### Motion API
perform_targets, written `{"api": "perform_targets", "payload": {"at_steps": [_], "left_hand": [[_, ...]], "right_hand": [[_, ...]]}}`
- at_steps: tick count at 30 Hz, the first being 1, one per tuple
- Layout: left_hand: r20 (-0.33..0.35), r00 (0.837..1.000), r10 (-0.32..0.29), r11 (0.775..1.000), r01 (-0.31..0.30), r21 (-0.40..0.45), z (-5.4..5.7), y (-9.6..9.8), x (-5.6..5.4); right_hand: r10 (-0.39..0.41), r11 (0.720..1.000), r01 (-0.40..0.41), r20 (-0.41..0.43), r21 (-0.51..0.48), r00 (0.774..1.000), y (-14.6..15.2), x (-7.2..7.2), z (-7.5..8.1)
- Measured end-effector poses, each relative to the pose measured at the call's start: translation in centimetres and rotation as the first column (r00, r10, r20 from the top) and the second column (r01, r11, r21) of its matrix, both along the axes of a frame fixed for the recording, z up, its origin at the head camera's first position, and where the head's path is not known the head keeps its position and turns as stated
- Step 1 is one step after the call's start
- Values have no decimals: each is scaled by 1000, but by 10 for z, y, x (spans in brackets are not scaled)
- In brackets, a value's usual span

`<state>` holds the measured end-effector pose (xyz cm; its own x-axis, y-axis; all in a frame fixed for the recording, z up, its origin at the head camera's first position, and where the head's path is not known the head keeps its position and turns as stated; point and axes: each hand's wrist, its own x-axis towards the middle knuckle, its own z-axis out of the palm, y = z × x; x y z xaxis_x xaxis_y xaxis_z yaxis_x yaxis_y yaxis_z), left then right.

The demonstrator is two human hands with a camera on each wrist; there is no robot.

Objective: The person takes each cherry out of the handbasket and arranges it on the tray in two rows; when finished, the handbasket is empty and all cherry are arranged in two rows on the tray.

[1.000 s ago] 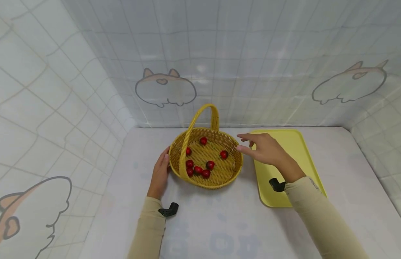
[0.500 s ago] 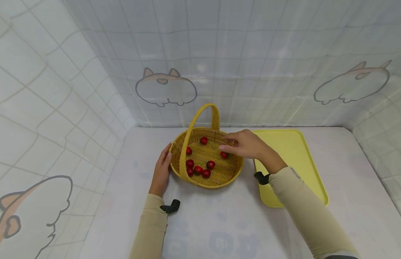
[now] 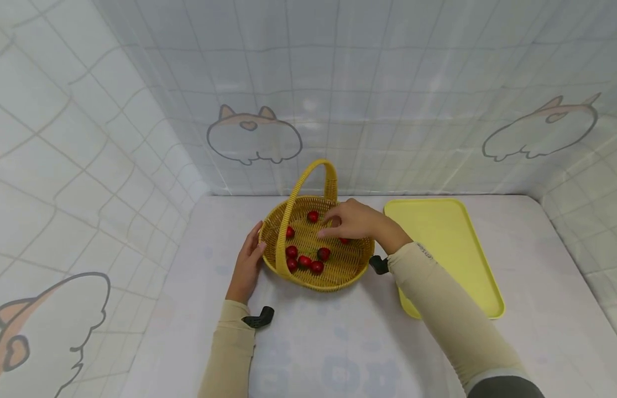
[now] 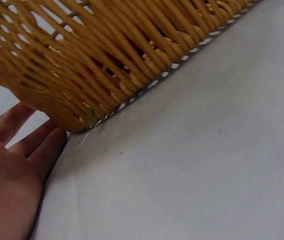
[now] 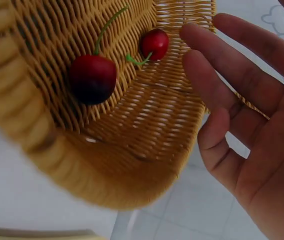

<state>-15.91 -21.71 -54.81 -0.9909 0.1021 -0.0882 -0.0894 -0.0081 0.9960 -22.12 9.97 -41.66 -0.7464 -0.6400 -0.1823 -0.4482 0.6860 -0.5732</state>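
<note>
A yellow wicker basket (image 3: pixel 333 288) with a tall arched handle (image 3: pixel 288 221) holds several red cherries. My left hand (image 3: pixel 246 265) rests against its left side. In the left wrist view, extended fingers touch the woven outer wall (image 4: pixel 107 50). Over the basket's right half hovers my right hand (image 3: pixel 355 221), its thumb and fingers apart with nothing between them. A cherry (image 3: pixel 313 216) lies just left of the fingertips; another (image 3: pixel 344 241) is partly covered by the hand. The right wrist view shows a dark cherry (image 5: pixel 93 79) and a redder one (image 5: pixel 154 44), both with green stems.
A yellow rectangular tray (image 3: pixel 453 249) lies right of the basket, under the right forearm. A white tabletop (image 3: pixel 328 342) carries both. Tile-patterned walls with cartoon animals close off the back and sides.
My right hand has moved left from beside the basket's right rim to above the cherries inside. The left hand and basket have stayed nearly in place.
</note>
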Motion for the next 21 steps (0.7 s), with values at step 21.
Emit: {"api": "perform_targets", "payload": {"at_steps": [21], "left_hand": [[-82, 993, -85, 993, 78, -89, -3, -3, -2]], "right_hand": [[53, 987, -70, 121, 146, 991, -19, -22, -22]]}}
